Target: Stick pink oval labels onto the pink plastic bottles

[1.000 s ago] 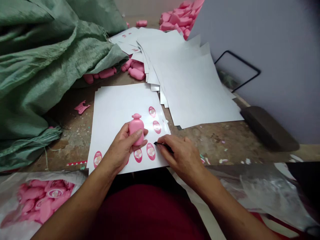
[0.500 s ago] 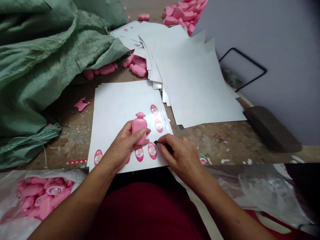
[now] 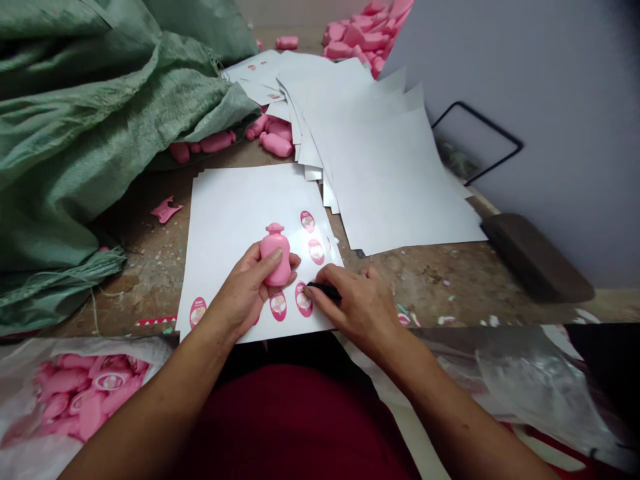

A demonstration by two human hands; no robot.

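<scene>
Upright in my left hand (image 3: 247,287) is a small pink plastic bottle (image 3: 275,257), thumb across its front and fingers behind. It is over a white sticker sheet (image 3: 240,207) on the table. Several oval pink stickers remain on this sheet, along its lower and right edges. My right hand (image 3: 353,300) is closed on a thin black tool (image 3: 325,291), whose kind I cannot make out. The tool's tip and my fingertips are at the upper edge of an oval sticker (image 3: 303,300) near the sheet's lower right corner.
Overlapping white sheets (image 3: 380,167) lie behind on the right. A green woven sack (image 3: 100,133) with pink bottles at its mouth fills the left. Labelled bottles (image 3: 90,393) sit in a plastic bag at lower left. A grey panel (image 3: 540,80) stands at right.
My right hand has shifted slightly left, bringing the black tool's tip onto the sticker's upper edge. The bottle in my left hand has moved slightly left.
</scene>
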